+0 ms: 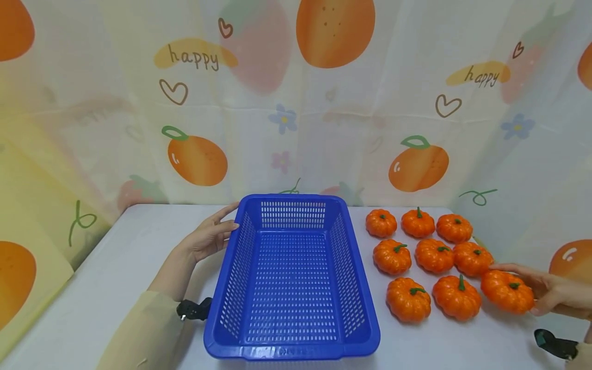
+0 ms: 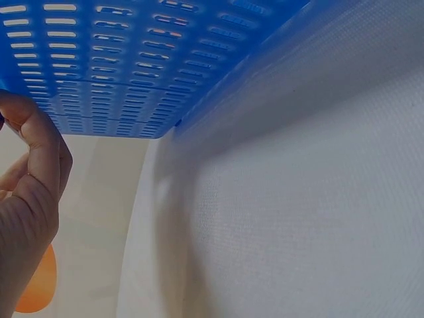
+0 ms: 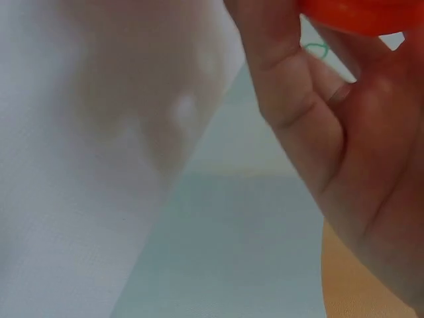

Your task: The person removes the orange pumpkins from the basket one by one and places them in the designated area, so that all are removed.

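Note:
A blue plastic basket [image 1: 291, 352] with slotted walls stands in the middle of the table, its inside bare. At its left rim, my left hand [image 1: 210, 237] grips the edge with thumb and fingers; the left wrist view shows those bent fingers [image 2: 41, 142] against the basket's wall [image 2: 132, 59]. On the far right, my right hand [image 1: 555, 290] holds an orange pumpkin [image 1: 506, 292] with a green stem between thumb and fingers. Only the underside of that pumpkin [image 3: 364, 16] shows in the right wrist view, above the palm. Its neighbour, another pumpkin [image 1: 473, 258], sits close by the fingertips.
Several more small pumpkins [image 1: 435, 255] lie in rough rows on the white table [image 1: 125, 257], right of the basket. Behind the table hangs a curtain [image 1: 324, 149] printed with fruit. Black straps with wrist cameras [image 1: 194, 310] sit on both forearms.

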The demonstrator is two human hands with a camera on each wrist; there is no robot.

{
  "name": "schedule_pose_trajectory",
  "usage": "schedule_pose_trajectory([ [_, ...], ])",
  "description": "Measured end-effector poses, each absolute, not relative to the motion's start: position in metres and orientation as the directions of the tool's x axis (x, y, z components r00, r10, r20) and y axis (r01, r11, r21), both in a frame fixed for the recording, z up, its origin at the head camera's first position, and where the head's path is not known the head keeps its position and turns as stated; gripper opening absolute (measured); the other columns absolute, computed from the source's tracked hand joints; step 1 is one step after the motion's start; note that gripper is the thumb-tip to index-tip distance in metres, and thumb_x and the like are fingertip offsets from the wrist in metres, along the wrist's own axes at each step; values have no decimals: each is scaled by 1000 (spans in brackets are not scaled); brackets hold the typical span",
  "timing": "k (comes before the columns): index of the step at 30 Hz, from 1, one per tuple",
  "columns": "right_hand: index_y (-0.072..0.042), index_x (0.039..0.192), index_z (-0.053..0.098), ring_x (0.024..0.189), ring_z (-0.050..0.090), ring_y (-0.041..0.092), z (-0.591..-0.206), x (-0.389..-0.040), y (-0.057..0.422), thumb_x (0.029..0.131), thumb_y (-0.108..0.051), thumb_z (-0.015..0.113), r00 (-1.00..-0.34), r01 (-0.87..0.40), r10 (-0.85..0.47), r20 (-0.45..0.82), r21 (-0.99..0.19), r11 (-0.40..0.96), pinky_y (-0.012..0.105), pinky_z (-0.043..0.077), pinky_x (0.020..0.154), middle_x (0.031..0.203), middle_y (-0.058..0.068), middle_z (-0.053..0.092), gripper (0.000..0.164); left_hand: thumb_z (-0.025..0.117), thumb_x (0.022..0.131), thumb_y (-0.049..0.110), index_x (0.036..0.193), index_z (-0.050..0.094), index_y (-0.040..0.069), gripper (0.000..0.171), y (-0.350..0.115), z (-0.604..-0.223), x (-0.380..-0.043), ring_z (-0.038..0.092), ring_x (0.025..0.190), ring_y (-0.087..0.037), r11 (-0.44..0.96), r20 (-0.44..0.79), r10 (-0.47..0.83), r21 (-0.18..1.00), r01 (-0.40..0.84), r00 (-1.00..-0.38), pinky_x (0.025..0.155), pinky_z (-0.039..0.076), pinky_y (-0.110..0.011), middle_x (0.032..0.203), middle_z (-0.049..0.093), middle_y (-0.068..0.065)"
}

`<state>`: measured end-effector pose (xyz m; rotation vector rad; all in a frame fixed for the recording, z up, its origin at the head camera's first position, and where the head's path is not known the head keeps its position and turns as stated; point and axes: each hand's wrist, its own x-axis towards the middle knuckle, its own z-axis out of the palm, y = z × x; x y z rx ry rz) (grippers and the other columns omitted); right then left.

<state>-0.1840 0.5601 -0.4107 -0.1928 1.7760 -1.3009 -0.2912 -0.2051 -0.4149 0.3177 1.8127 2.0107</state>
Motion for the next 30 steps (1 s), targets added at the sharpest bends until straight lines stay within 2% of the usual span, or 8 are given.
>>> schedule_pose_trajectory([
  [3,-53,144,32,112,45,-9,-413,-185,559,91,-6,47,-590,340,-540,-600,-791,508,79,24,103,129,-43,43,73,55,100,15,160,6,22,78,-205,-415,-291,74,96,-10,-64,-107,444,986,-151,-890,88,59,-26,118,70,5],
  [9,-50,146,33,130,33,18,-417,-187,558,90,-5,50,-622,314,-501,-602,-777,545,81,24,101,124,-46,40,74,54,100,14,160,6,22,78,-205,-414,-291,74,94,-10,-67,-111,444,985,-156,-889,87,59,-26,114,71,6],
  [11,-49,148,33,131,32,19,-418,-187,558,90,-3,51,-621,320,-504,-600,-781,536,80,23,102,122,-48,37,76,54,100,14,160,6,22,78,-205,-414,-291,74,94,-10,-69,-111,443,985,-157,-890,87,59,-26,114,71,6],
  [13,-46,150,32,129,33,13,-420,-187,558,89,-1,51,-620,324,-508,-598,-785,528,80,22,103,120,-50,35,78,55,100,15,160,6,23,78,-205,-414,-291,74,95,-10,-64,-113,440,985,-157,-891,87,59,-26,115,71,6],
  [15,-42,153,29,130,33,15,-422,-186,557,89,-1,51,-622,314,-508,-595,-785,535,80,21,104,120,-52,34,79,55,100,15,160,6,23,79,-205,-414,-291,74,95,-10,-62,-115,438,986,-157,-891,87,60,-27,115,71,6],
  [20,-37,154,29,134,27,35,-425,-186,553,90,-2,53,-644,285,-482,-594,-771,569,83,20,101,118,-54,33,77,56,100,15,160,6,23,79,-205,-413,-290,74,95,-10,-61,-114,436,986,-155,-893,87,59,-26,115,71,5],
  [25,-41,153,29,130,34,26,-424,-186,553,91,-1,52,-650,283,-489,-582,-782,555,80,27,100,118,-52,35,77,55,100,15,160,6,23,78,-205,-413,-290,74,94,-10,-67,-114,436,985,-158,-893,87,59,-26,116,70,5],
  [30,-37,153,31,125,39,22,-424,-185,555,94,2,49,-640,319,-521,-564,-812,488,74,37,99,119,-44,39,74,55,100,15,160,6,23,78,-203,-413,-290,74,94,-10,-71,-108,439,985,-155,-892,86,60,-26,115,71,5],
])
